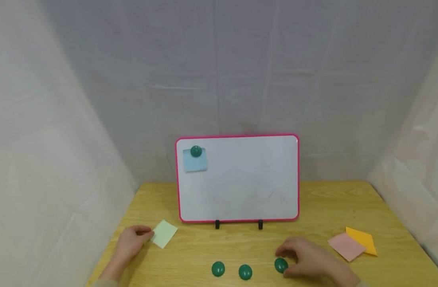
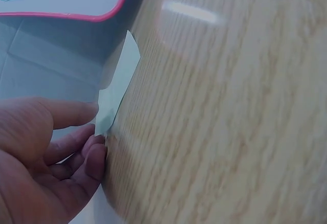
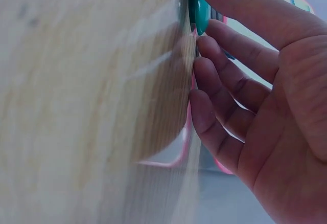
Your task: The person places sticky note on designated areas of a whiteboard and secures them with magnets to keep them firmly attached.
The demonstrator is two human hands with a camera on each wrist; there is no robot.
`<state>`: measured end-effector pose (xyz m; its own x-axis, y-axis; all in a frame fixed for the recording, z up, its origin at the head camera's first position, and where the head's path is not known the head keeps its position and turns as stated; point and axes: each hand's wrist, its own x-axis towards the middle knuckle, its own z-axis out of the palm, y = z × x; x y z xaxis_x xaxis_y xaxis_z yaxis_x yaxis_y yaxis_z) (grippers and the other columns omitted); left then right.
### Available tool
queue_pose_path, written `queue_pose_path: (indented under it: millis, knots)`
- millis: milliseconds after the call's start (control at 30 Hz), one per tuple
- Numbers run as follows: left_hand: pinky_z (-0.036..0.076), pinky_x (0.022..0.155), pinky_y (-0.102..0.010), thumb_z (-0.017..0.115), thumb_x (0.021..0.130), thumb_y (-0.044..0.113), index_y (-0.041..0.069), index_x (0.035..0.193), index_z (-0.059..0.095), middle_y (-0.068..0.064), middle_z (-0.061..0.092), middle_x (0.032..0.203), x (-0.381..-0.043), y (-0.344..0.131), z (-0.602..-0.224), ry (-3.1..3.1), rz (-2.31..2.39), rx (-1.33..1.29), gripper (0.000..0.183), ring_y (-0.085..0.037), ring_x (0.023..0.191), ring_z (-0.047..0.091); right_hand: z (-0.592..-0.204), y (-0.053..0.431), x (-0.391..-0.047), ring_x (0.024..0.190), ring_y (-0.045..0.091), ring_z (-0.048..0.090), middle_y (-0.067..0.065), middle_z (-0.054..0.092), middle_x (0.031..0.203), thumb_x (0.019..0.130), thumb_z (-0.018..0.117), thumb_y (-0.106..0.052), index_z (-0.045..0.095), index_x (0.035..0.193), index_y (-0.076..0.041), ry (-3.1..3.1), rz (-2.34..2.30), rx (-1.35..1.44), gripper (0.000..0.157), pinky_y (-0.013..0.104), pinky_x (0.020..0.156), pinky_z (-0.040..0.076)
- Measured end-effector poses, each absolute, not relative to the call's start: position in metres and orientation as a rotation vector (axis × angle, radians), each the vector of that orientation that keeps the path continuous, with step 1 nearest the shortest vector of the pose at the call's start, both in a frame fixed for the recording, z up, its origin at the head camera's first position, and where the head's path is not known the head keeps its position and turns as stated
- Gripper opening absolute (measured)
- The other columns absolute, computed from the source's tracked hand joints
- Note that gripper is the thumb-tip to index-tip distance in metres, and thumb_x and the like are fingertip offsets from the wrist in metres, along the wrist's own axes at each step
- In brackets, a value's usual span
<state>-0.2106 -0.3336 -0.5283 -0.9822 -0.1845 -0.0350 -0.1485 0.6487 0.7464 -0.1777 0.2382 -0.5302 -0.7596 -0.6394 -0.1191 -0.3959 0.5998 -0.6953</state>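
Note:
At the left of the table in the head view, my left hand (image 1: 131, 241) pinches the near-left corner of a pale green sticky note (image 1: 164, 234). The left wrist view shows the note (image 2: 120, 78) edge-on, its corner at the thumb and fingertips. On the right, my right hand (image 1: 308, 257) curls its thumb and fingers round a round green magnet (image 1: 281, 265) on the tabletop. Seen from the right wrist, the magnet (image 3: 201, 12) lies between thumb tip and index fingertip. Two more green magnets, one (image 1: 218, 269) left of the other (image 1: 245, 272), lie on the table between the hands.
A pink-framed whiteboard (image 1: 240, 179) stands upright on black feet (image 1: 260, 225) at the back. A blue sticky note (image 1: 195, 163) hangs at its upper left under a green magnet (image 1: 196, 151). Pink (image 1: 346, 246) and orange (image 1: 366, 240) sticky notes overlap at the right.

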Motion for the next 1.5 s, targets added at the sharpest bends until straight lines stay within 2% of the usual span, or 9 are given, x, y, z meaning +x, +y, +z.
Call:
queue_pose_path:
  millis: [267,467,833,1500]
  knots:
    - [0.052,0.080,-0.037,0.085,0.089,0.022,-0.003,0.102,0.079,-0.011,0.076,0.097,-0.2131,-0.3348,-0.5276,-2.879,-1.111,0.243,0.028,-0.025,0.091,0.067,-0.5297,0.2336,-0.1769,0.098,0.000,0.060,-0.021,0.065,0.109,0.084,0.091,-0.039,0.075,0.119,-0.024,2.484,-0.925,-0.826,0.041,0.030,0.091,0.056]
    - [0.052,0.078,-0.038,0.086,0.088,0.021,-0.002,0.099,0.078,-0.010,0.075,0.095,-0.2143,-0.3354,-0.5281,-2.884,-1.109,0.238,0.026,-0.025,0.089,0.066,-0.5307,0.2316,-0.1777,0.097,0.000,0.059,-0.020,0.063,0.108,0.082,0.093,-0.036,0.075,0.116,-0.024,2.511,-0.917,-0.885,0.040,0.030,0.089,0.056]
    - [0.051,0.074,-0.035,0.086,0.087,0.014,-0.004,0.097,0.076,-0.004,0.072,0.087,-0.2152,-0.3356,-0.5285,-2.886,-1.125,0.224,0.023,-0.019,0.081,0.063,-0.5292,0.2295,-0.1788,0.092,0.001,0.057,-0.021,0.063,0.102,0.082,0.094,-0.037,0.074,0.109,-0.027,2.508,-0.879,-0.784,0.035,0.029,0.088,0.055]
    - [0.051,0.074,-0.035,0.085,0.088,0.014,-0.006,0.099,0.075,-0.007,0.071,0.088,-0.2134,-0.3339,-0.5267,-2.899,-1.123,0.233,0.024,-0.020,0.081,0.063,-0.5284,0.2283,-0.1771,0.090,0.002,0.056,-0.019,0.062,0.099,0.082,0.094,-0.036,0.073,0.108,-0.026,2.513,-0.888,-0.782,0.035,0.029,0.086,0.055]
